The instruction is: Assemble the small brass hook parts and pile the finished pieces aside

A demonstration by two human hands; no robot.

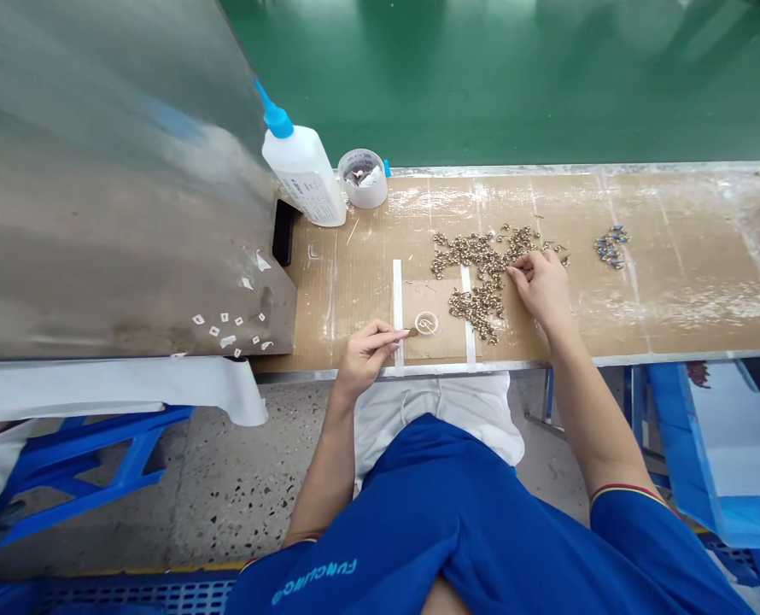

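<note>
We see a white squeeze bottle (303, 169) with a blue nozzle just beside a round translucent cup (362, 178) of crumpled scraps, both near the far edge of a cardboard-topped workbench (687, 256). To our left stands a dull steel panel (111, 179) with small white paper scraps (230, 329) stuck on it. Below lie a speckled terrazzo floor (245, 478) and a blue stool (91, 461); a green floor (514, 77) spreads beyond the bench.

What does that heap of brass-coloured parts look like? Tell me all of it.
The heap of brass-coloured metal parts lies loose on the corrugated cardboard bench top, an irregular sprawl with stray pieces at its edges. Pieces look ring-like, too small to tell exactly. It crosses a white tape strip, and the right hand touches its side.
</note>
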